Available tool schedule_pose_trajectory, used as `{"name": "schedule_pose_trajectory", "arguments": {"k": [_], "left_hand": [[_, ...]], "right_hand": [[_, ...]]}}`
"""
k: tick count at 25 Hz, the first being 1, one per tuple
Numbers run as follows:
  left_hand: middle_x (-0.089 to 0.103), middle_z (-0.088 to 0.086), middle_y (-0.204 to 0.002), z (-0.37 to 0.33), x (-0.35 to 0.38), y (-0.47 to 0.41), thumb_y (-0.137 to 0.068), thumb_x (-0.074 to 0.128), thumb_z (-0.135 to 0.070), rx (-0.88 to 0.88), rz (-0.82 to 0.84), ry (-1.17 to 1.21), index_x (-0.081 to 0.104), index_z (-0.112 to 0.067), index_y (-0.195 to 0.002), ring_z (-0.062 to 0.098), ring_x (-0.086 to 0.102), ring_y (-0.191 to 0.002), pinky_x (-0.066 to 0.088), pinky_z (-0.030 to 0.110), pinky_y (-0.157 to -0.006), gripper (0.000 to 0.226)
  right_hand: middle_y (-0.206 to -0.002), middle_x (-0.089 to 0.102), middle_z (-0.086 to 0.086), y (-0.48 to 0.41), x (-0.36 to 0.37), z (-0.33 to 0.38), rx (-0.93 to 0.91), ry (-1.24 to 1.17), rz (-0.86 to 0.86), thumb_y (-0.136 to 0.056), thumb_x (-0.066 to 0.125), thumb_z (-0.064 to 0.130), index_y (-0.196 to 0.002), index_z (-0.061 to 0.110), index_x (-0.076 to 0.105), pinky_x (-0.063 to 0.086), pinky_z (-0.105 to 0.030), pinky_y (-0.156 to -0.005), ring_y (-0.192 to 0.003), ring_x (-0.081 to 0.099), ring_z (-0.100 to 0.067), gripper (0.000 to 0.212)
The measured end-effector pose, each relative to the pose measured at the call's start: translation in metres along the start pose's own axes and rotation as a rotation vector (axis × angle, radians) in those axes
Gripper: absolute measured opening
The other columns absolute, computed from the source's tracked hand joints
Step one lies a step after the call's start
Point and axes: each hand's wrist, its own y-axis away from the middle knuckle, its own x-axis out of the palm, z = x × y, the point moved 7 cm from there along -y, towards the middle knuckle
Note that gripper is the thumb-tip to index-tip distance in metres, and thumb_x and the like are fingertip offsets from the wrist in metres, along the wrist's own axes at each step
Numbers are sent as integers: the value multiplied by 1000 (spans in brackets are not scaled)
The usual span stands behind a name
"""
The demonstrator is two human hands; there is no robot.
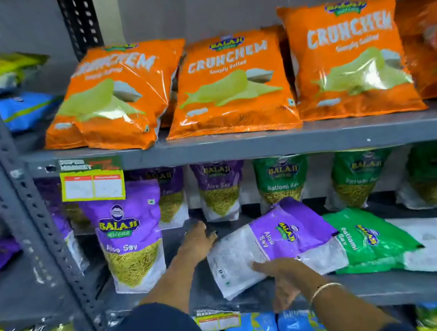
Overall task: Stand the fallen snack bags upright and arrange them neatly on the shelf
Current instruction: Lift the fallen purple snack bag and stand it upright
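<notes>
I stand at a grey metal shelf [237, 148] with perforated uprights, its paint scuffed, against a dull grey wall. A yellow price tag [93, 187] hangs from the front edge of the upper board, near its left end. On that board glossy orange Crunchem chip bags [230, 86] lean back, puffed and crinkled. On the board below, an Aloo Sev pouch [131, 236] stands upright near the left front edge, purple above, clear window of yellow strands below. Along the back edge stand more purple pouches [220, 191] and green Ratlami Sev pouches [282, 178].

The fallen Aloo Sev bag [280, 238] lies tilted at the front edge, mid-shelf, its white printed end toward me. My left hand [198, 243] is open, fingers spread at the bag's upper left corner; whether it grips I cannot tell. My right hand [284, 278] is open and flat, fingers lying on the bag's lower white part, a thin bangle [324, 288] at the wrist. Just right, touching it, a green Ratlami Sev bag [372, 241] lies flat.
</notes>
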Motion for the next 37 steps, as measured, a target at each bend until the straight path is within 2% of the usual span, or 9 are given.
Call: {"name": "schedule_pose_trajectory", "arguments": {"k": [3, 6, 11, 15, 20, 25, 30, 34, 37], "left_hand": [[49, -3, -93, 15, 37, -24, -89, 54, -34, -67, 442, -6, 49, -19, -88, 8, 51, -85, 42, 11, -74, 15], [27, 5, -152, 29, 55, -41, -78, 65, -43, -142, 601, 107, 32, -10, -141, 22, 29, -139, 26, 30, -116, 78], [32, 6, -151, 43, 69, -36, -56, 83, -32, -215, 694, 416, 27, -4, -143, 24, 35, -138, 29, 34, -117, 107], [57, 10, -132, 48, 62, -36, -37, 86, -18, -125, 535, 538, 43, -4, -133, 23, 53, -121, 43, 39, -106, 106], [66, 10, -118, 61, 61, -32, -35, 88, -24, -40, 188, 552, 52, -7, -121, 25, 62, -106, 52, 38, -92, 94], [64, 12, -106, 63, 55, -25, -42, 77, -11, -91, 444, 482, 42, -13, -122, 22, 59, -96, 52, 38, -83, 88], [59, 3, -82, 62, 28, -23, -78, 60, 7, -144, 467, 399, 58, -15, -83, 13, 50, -80, 42, 16, -63, 23], [54, 11, -127, 53, 31, -19, -61, 82, -12, -151, 282, 532, 29, -11, -136, 21, 54, -112, 47, 31, -97, 92], [32, 12, -144, 48, 30, -19, -60, 83, -25, -120, 260, 366, 26, -15, -141, 26, 34, -133, 31, 38, -113, 99]], "right_hand": [[-58, 73, -15, -33, -1, -5, -81, -238, -80, -77, 66, 36, -80, 0, 61, 56, -37, -42, -51, 70, -27, 36], [-100, 71, -23, -60, -5, 0, -215, -439, -168, -72, 70, 38, -100, 0, 64, 56, -51, -73, -82, 68, -33, 48], [-90, 69, -14, -59, -19, 18, -502, -407, -363, -73, 72, 1, -97, 8, 63, 54, -50, -81, -75, 66, -25, 26], [-82, 72, -2, -52, -19, 64, -724, -79, -309, -49, 77, -5, -104, 1, 61, 59, -30, -70, -74, 66, -16, 58], [-105, 64, -13, -68, -22, 84, -690, 232, -363, -58, 79, -12, -111, 3, 57, 49, -48, -94, -99, 59, -25, 59], [-106, 59, -17, -71, -38, 68, -477, 432, -653, -73, 73, 33, -101, 6, 38, 49, -43, -85, -96, 61, -31, 53], [-99, 52, -13, -79, -21, 56, -352, 464, -387, -83, 58, 7, -98, 14, 34, 47, -31, -63, -82, 53, -22, 29], [-136, 38, -5, -85, 1, 56, -379, 685, -218, -55, 84, 29, -135, 15, 32, 34, -36, -107, -129, 34, -24, 96], [-124, 37, -4, -80, 7, 67, -494, 718, -358, -56, 86, 30, -133, 15, 40, 27, -40, -115, -131, 29, -23, 91]]}}
